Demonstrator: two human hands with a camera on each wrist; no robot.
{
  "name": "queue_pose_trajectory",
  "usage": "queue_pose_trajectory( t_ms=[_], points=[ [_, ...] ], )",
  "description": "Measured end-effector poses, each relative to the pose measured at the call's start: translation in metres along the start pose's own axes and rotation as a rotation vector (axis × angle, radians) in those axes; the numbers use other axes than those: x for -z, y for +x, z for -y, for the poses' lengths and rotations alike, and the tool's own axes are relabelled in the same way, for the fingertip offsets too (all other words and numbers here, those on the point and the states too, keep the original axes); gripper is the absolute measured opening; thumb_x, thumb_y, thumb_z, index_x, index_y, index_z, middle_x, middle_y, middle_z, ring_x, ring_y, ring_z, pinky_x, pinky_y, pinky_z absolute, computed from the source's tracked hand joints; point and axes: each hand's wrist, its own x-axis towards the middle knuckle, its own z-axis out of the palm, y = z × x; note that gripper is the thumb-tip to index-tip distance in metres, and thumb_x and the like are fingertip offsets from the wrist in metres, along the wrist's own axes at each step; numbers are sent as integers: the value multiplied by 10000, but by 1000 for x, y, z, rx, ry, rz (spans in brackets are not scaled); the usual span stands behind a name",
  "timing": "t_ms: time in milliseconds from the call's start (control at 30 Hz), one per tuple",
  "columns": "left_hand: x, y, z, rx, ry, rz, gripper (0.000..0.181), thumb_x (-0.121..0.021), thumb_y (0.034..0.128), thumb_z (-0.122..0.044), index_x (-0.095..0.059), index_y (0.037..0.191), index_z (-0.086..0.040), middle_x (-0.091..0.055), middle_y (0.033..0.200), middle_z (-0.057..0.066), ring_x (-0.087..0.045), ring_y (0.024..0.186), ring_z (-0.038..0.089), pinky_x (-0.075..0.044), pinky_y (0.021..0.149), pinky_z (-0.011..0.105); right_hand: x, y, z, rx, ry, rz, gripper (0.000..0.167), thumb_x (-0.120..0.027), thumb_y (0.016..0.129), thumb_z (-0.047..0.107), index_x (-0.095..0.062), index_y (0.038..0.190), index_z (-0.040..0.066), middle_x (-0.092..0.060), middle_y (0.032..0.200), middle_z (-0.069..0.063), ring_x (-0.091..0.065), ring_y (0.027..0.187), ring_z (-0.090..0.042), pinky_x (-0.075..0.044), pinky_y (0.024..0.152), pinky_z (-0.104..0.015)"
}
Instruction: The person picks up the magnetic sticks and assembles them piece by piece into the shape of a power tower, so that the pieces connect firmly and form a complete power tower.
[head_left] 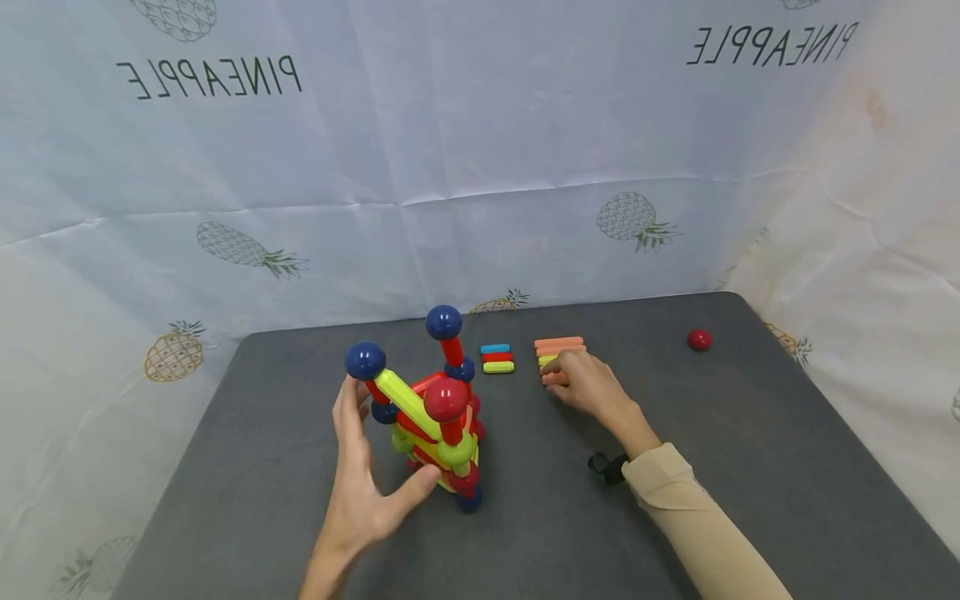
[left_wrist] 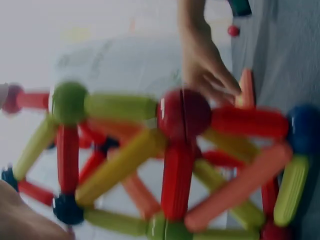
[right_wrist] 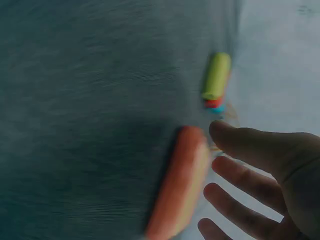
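A tall tower of coloured rods and balls (head_left: 411,402) stands left of centre on the table, with red, yellow and salmon rods. My left hand (head_left: 367,487) spans its near-left side, thumb in front and fingers at the left by a blue ball (head_left: 365,361); firm contact cannot be made out. In the left wrist view the tower (left_wrist: 177,195) fills most of the frame. Over a row of salmon and yellow rods (head_left: 558,342) is my right hand (head_left: 588,385). The right wrist view shows its fingers (right_wrist: 245,180) apart, beside a salmon rod (right_wrist: 175,185).
Short blue, red and yellow rods (head_left: 498,367) lie between the tower and the row. A lone red ball (head_left: 700,339) sits at the back right. A dark band (head_left: 607,468) is at my right wrist. Printed cloth (head_left: 480,142) hangs behind the grey table (head_left: 540,533).
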Motion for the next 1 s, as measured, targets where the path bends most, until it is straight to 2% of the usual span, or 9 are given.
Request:
queue_pose_trajectory(
  t_ms=[100, 200, 267, 367, 467, 667, 800, 900, 1000],
  points=[
    [-12, -3, -5, 79, 103, -7, 1335, -910, 669, -242, -9, 1654, -241, -40, 1703, 89, -96, 1533, 310, -145, 1143, 792, -9, 0, -7, -10, -49, -1, 304, -829, 842, 84, -772, 1140, 61, -769, 1149, -115, -730, 976, -292, -603, 736, -387],
    [-23, -4, -8, 141, 150, -40, 1361, -935, 671, -274, 4, 1653, -199, -62, 1693, 113, -120, 1538, 316, -205, 1152, 773, -15, 1, -13, 21, -88, -29, 310, -842, 825, 73, -774, 1127, 45, -765, 1126, -137, -722, 984, -313, -601, 722, -395],
    [-28, -4, -9, 152, 160, -64, 1329, -930, 685, -257, -22, 1650, -154, -121, 1668, 136, -180, 1512, 308, -265, 1151, 742, -18, 1, -16, 43, -98, -48, 265, -828, 839, 64, -782, 1099, 37, -762, 1061, -149, -709, 885, -301, -568, 643, -363],
    [-31, -3, -8, 128, 161, -87, 1270, -920, 695, -231, -80, 1642, -128, -239, 1600, 154, -295, 1441, 280, -354, 1119, 706, -21, 0, -20, 57, -109, -50, 180, -803, 868, 64, -796, 1046, 47, -723, 960, -124, -630, 796, -246, -512, 626, -332],
    [-28, -1, -5, 82, 143, -74, 1246, -919, 686, -206, -120, 1643, -165, -320, 1554, 137, -346, 1399, 241, -368, 1101, 705, -23, 0, -23, 38, -89, -20, 150, -788, 885, 74, -801, 1035, 64, -723, 952, -94, -622, 814, -208, -554, 710, -356],
    [-11, 3, 6, -58, 85, 82, 1240, -910, 679, -153, -140, 1648, -221, -342, 1621, 84, -400, 1393, 149, -344, 1099, 737, -9, -5, -19, -2, 52, 15, 174, -782, 904, 143, -790, 1063, 72, -784, 991, -67, -651, 748, -141, -576, 692, -343],
    [2, 8, 11, -162, 28, 224, 1174, -865, 711, -71, -163, 1646, -181, -285, 1684, 85, -381, 1488, 102, -406, 1195, 404, 20, -10, -1, 115, 195, -106, 200, -759, 931, 186, -781, 1095, 73, -786, 988, -71, -674, 743, -138, -565, 671, -300],
    [9, 11, 12, -186, -30, 308, 1070, -806, 771, 4, -202, 1638, -162, -288, 1688, 88, -336, 1535, 76, -330, 1176, 163, 51, -16, 23, 219, 314, -250, 221, -771, 922, 189, -776, 1112, 76, -784, 971, -69, -702, 787, -166, -589, 719, -319],
    [14, 12, 13, -188, -51, 313, 966, -747, 810, 76, -271, 1619, -151, -430, 1613, 115, -471, 1443, 55, -382, 1149, 166, 82, -26, 51, 293, 421, -409, 271, -811, 879, 144, -766, 1135, 70, -778, 978, -82, -716, 827, -180, -607, 762, -338]
  ],
)
